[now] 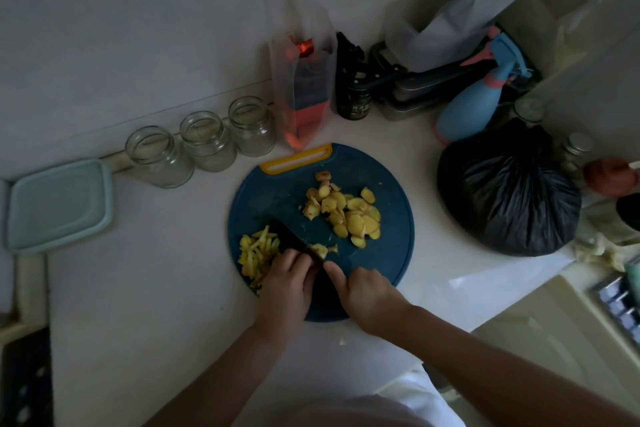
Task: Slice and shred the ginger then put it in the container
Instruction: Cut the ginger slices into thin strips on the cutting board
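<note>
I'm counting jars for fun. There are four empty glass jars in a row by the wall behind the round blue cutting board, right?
Not quite: the head view shows three empty glass jars, not four. The rest holds: they stand in a row by the wall, behind the round blue cutting board.

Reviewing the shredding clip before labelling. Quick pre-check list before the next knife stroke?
1. Knife gripped: ok, right hand at the handle, though the handle is hidden.
2. Left hand fingers clear of the blade: cannot tell, they sit right against it.
3. Piece under the blade: ok, a small bit lies at the edge.
4. Shreds on the cutting board: not ok, some overhang its left rim.
5. Slices left to shred: ok, pile waiting.
6. Container ready: not ok, lid on.
</note>
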